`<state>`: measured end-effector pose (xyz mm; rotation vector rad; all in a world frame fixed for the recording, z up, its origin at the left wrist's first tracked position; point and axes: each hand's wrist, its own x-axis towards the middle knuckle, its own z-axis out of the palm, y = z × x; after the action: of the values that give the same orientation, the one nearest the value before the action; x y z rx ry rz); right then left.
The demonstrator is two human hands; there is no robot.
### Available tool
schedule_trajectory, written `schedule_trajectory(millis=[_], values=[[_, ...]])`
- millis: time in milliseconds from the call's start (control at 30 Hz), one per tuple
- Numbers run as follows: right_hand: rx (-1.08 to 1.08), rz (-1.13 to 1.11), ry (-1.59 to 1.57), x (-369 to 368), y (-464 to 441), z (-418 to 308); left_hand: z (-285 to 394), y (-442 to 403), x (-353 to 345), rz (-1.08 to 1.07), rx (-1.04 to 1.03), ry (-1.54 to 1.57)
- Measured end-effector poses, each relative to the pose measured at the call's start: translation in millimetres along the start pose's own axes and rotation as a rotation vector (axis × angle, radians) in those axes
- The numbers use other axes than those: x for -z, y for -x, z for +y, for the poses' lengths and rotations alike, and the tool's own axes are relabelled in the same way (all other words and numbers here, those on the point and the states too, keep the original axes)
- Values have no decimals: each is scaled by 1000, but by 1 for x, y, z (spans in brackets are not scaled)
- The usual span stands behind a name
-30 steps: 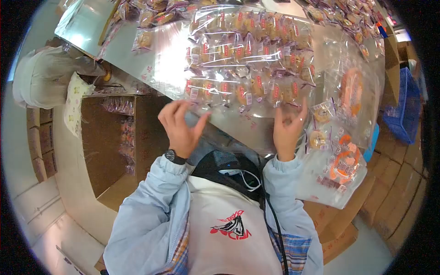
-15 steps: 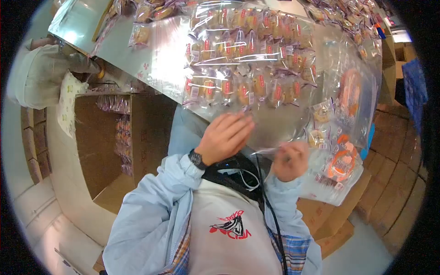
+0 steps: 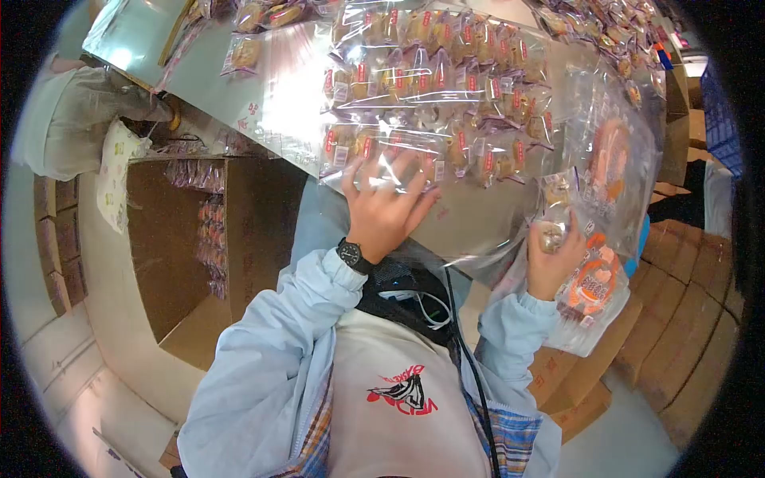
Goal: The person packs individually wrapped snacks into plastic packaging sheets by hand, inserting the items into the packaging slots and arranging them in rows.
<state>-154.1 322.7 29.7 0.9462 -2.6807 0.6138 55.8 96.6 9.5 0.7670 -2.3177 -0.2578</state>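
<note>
A large clear plastic bag [image 3: 478, 219] lies on the table with several rows of small wrapped cakes [image 3: 398, 80] in it. My left hand [image 3: 381, 209], a black watch on its wrist, rests spread over the nearest row. Shiny film covers part of its fingers; whether they are inside the bag or beneath a loose fold I cannot tell. My right hand [image 3: 556, 259] is at the bag's right side, thumb and fingers around a wrapped cake [image 3: 551, 237]. Just beyond it is another wrapped cake [image 3: 557, 190].
Flat bags with orange print [image 3: 591, 279] lie at the table's right edge. More wrapped cakes [image 3: 594, 28] are heaped at the back right. An open carton [image 3: 179, 263] with packs inside stands at left, near another person [image 3: 80, 119]. Stacked cartons [image 3: 677, 295] stand at right.
My left hand has moved forward from the bag's near edge onto the nearest row, its fingers spreading. My right hand has left the bag's edge, moved right and closed around a wrapped cake.
</note>
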Motion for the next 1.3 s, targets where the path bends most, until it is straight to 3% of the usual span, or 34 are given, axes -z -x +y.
schedule_trajectory(millis=[200, 400, 567, 667, 700, 800, 900, 1000, 1100, 1200, 1300], values=[[4, 105, -238, 17, -30, 7, -8, -3, -1, 14, -28, 21], [184, -76, -68, -14, -64, 5, -1, -2, -3, 8, 19, -15], [54, -279, -68, -25, -83, 0, 2, -5, 1, -31, 139, 23], [40, -305, -46, -22, -87, 4, 1, -1, -4, -13, 101, 35], [38, -316, -60, -22, -87, 5, -1, 2, -4, -19, -1, 58], [52, -252, -135, -15, -85, -2, -1, 8, -3, -4, -217, 138], [-76, -110, -198, -3, -85, -23, 13, -8, -3, -211, -127, 178], [-5, -39, -92, -2, -87, -23, 17, -19, -11, -196, -109, 143], [63, 220, -115, 9, -87, -19, 17, -26, -14, -172, -107, 87], [-155, 396, -604, 50, -75, -46, 14, -19, -19, -167, -103, 71], [36, 285, -501, 82, -51, -46, 21, -21, -20, -137, -65, 60]])
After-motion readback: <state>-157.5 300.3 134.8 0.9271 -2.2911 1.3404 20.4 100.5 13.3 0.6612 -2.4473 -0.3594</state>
